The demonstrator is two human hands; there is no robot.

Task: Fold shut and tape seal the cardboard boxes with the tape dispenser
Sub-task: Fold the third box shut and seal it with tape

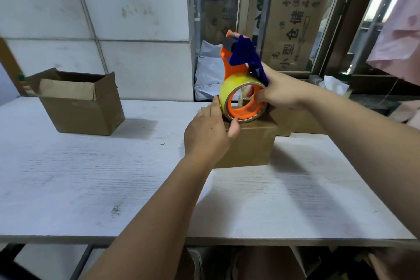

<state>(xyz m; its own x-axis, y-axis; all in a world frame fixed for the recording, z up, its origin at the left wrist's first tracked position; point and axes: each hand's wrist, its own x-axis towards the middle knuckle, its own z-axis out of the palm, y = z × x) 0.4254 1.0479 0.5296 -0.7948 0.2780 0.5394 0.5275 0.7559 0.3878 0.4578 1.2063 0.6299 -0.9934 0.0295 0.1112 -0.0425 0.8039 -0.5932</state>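
Your right hand grasps the tape dispenser right of frame centre, fingers curled into the core, with its tape roll against the top of the closed box at centre. Your left hand rests on that box's top, fingers fairly straight and released, touching the roll. An open box stands at the left on the table, well apart.

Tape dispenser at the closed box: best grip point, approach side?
The blue handle, from the right: it juts out clear of the tape roll, and the cutter end points up, away. The right hand grips the tape dispenser there, fingertips in the orange hub.
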